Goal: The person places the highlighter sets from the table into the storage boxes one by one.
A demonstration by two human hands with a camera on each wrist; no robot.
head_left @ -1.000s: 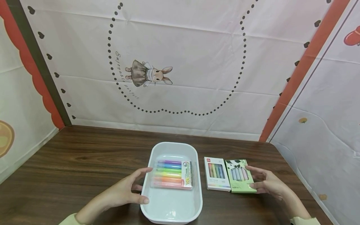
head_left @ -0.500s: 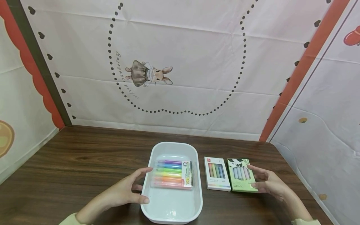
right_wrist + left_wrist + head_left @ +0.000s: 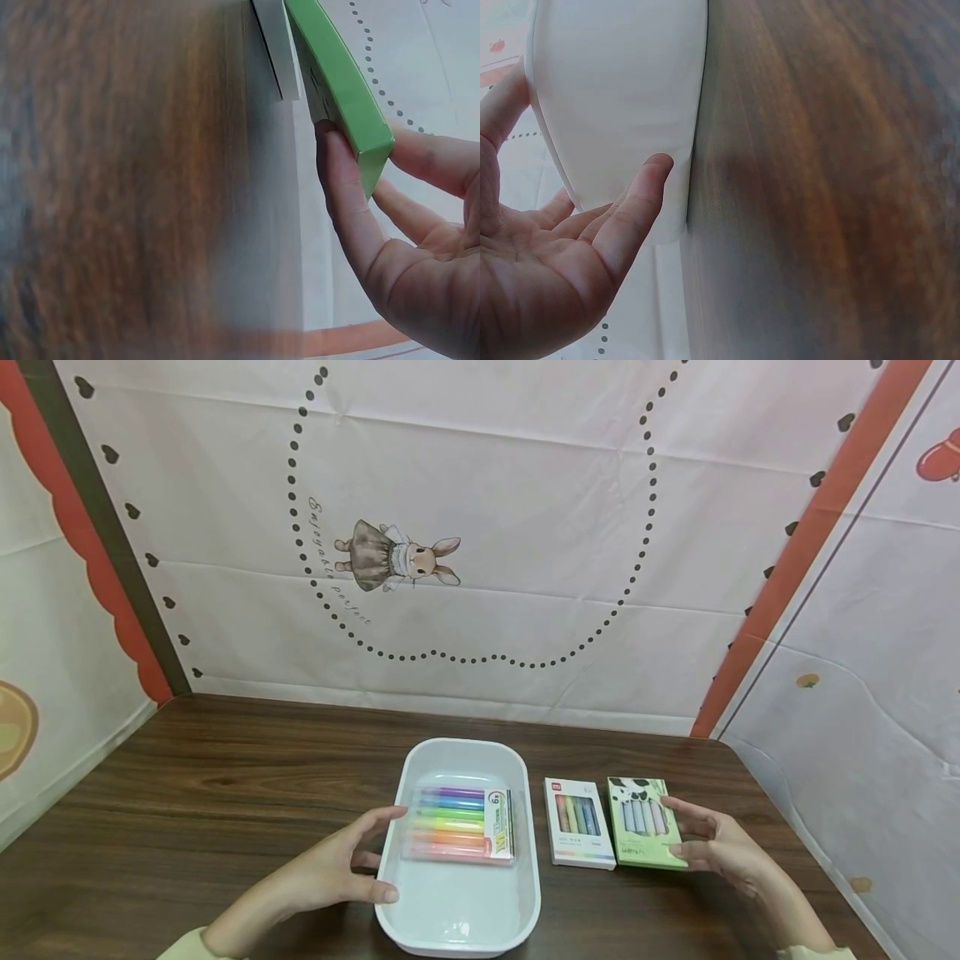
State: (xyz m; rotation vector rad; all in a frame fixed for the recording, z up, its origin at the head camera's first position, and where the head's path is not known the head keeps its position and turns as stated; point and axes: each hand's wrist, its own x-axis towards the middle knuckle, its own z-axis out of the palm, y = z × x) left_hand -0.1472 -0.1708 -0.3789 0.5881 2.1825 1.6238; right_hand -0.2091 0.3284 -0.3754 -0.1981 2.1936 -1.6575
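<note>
My left hand [image 3: 322, 868] is on the left rim of a white plastic bin [image 3: 457, 918], thumb and index fingertips over the edge. In the left wrist view, other fingers lie against the bin's outer wall. Inside the bin is a clear pack of rainbow-coloured highlighters [image 3: 450, 827]. My right hand [image 3: 720, 847] pinches a green cow-print box [image 3: 648, 852] by its right side, thumb on one face and fingers on the other. Pastel sticks show through its window. In the right wrist view this green box [image 3: 341, 75] is tilted and raised off the table.
A white box of coloured sticks [image 3: 581, 835] lies between the bin and the green box. All stand on a dark wood-grain table [image 3: 262, 768]. Behind rises a pale printed cloth [image 3: 525, 527] with a rabbit picture.
My right hand has lifted the near part of the green box and shifted it slightly right and away. The left hand, the bin and the white box stay where they were.
</note>
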